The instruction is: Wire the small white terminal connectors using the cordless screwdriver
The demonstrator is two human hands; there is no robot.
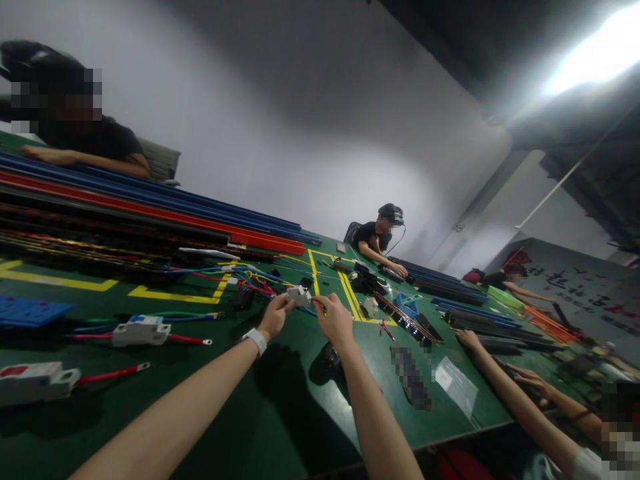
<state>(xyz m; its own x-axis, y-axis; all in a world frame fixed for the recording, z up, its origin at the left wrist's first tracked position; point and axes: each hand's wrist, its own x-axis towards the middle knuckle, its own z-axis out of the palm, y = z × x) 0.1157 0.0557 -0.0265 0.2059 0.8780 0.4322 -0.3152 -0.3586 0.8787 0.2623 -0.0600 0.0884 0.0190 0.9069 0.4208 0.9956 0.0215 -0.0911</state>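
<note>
Over the green table (220,400), my left hand (274,317), with a white watch on its wrist, grips a small white circuit breaker (299,295). My right hand (334,320) is pinched close to the breaker's right end. Whatever sits between its fingertips is too small to name. Left of my hands lies a bundle of coloured wires (255,277) with a black block (244,298). Two more breakers rest on the left: one with red leads and a blue switch (143,331), and one with a red switch (37,383).
Long blue rails (150,197) and orange rails (150,208) run along the far left. Another white breaker (371,307), a blue bin (406,305) and a plastic bag (456,383) lie right. A co-worker's arm (520,407) reaches in from the right; other people sit around the table.
</note>
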